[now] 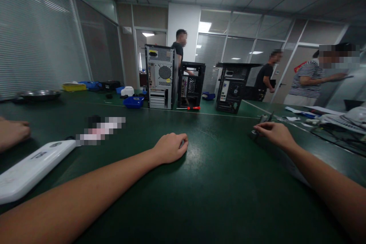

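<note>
My left hand [171, 148] rests on the green table [200, 198], fingers curled in and thumb against them. Whatever it holds, if anything, is hidden. Farther right, my right hand [274, 134] pinches with thumb and fingertips at a small shiny item [254, 132] close to the tabletop, too small and blurred to name. Just behind those fingers stands a small grey metal-looking object [263, 118]. A red-handled screwdriver [193, 108] lies in front of the middle computer case [191, 84], beyond both hands.
A tall computer case [160, 78] and a black case [230, 89] stand across the table. A white device [37, 166] lies at left, near another person's hand [13, 133]. Blue bin [134, 102], metal dish [40, 94], cables [337, 133] at right. Several people stand behind.
</note>
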`<state>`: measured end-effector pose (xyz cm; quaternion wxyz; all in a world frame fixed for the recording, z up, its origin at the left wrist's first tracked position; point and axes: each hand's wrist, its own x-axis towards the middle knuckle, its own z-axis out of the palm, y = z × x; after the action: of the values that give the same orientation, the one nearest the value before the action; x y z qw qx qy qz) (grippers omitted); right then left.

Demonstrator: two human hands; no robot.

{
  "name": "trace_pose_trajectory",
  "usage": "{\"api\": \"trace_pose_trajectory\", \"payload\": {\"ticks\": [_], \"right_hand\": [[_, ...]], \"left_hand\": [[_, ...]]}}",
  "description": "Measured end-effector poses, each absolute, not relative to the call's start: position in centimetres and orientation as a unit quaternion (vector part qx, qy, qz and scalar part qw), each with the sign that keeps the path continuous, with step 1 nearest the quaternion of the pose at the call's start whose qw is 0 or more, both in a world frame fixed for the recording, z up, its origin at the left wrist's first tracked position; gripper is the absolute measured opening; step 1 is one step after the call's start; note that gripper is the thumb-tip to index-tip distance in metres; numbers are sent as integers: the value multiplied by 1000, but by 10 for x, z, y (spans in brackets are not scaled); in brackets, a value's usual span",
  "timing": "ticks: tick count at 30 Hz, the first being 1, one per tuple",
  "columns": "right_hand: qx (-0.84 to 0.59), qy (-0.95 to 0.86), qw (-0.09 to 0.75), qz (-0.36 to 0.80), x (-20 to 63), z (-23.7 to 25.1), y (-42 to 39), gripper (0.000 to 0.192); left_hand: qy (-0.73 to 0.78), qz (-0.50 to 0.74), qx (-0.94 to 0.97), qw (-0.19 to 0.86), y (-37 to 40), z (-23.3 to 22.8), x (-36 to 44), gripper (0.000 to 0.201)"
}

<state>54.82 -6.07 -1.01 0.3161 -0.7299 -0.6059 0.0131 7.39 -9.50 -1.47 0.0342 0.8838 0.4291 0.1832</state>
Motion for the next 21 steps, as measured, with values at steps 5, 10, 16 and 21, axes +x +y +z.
{"api": "trace_pose_trajectory", "payload": {"ticks": [5,10,16,21], "right_hand": [[-720,-615,322,8,548,-10,-62,50],[-710,-634,308,5,547,-11,-63,49],[-703,-632,327,6,543,-12,-64,51],[-708,-640,299,16,539,-11,-65,47]], "left_hand": [[429,184,884,34,-95,-14,74,30],[431,184,883,31,-95,-16,74,29],[430,184,883,33,-95,-15,74,29],[430,180,884,43,-96,-13,74,30]]}}
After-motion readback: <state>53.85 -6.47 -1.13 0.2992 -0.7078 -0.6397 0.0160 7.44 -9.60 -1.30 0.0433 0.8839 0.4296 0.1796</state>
